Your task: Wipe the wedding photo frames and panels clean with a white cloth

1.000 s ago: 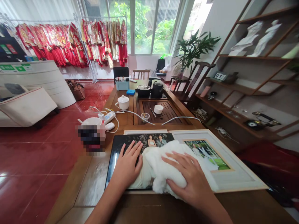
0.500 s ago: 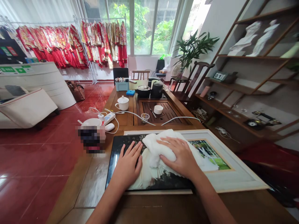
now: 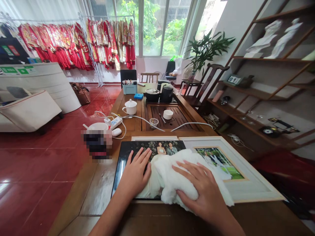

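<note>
Left end of panel: left hand [image 3: 137, 173] lies palm down, fingers slightly parted, gripping nothing; rests on the face of the dark photo panel [image 3: 154, 149]

Dark photo panel: flat on the near part of the wooden table [image 3: 145, 219]; glossy face, reflection at its left edge; judged stiff, fairly heavy for its thickness, slick under bare fingers and apt to scratch or take prints; best held by its two short edges, palms off the picture

White cloth [image 3: 169, 168]: bunched across the right part of the panel, spilling right over the framed picture [image 3: 251, 172]; fluffy pile, judged very light, soft, hard to damage; take a fistful from the middle, since its loose edges would drag

Right hand: right hand [image 3: 200, 186] holds the cloth from above, fingers spread over it, a bulge of pile between thumb and fingers; how firmly, cannot tell

Framed picture: lies flat, pale wide border; judged rigid, corners easily chipped; hold by the outer rails
</note>
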`<state>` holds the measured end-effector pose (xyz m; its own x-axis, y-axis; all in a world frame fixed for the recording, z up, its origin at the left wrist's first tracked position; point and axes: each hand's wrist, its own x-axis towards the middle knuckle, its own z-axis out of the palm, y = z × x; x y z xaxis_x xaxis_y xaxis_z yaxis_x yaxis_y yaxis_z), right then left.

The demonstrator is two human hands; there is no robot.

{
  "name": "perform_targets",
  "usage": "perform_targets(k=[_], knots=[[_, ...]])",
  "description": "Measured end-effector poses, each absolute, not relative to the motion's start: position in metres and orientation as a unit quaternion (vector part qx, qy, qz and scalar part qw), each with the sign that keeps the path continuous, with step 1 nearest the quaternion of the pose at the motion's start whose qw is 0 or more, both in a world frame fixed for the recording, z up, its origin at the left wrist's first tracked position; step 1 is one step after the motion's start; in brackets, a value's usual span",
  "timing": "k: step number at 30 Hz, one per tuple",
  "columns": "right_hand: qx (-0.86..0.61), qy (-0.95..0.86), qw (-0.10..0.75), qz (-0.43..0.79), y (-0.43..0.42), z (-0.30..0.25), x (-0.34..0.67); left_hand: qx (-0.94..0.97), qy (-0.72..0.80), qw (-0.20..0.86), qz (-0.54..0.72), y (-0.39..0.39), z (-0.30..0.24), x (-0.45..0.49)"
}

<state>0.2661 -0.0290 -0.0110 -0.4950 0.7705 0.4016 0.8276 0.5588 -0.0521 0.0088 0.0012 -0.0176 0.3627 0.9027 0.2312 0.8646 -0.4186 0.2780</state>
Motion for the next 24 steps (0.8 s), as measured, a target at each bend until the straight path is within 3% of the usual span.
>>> perform_targets(k=[13,24], knots=[[-0.477,-0.849,0.224,-0.044,0.035,0.001,0.25,0.821,0.54,0.045,0.181,0.002,-0.021,0.008],[-0.46,-0.864,0.195,-0.064,-0.018,-0.009,0.261,0.816,0.545,0.045,0.19,0.002,-0.021,0.008]])
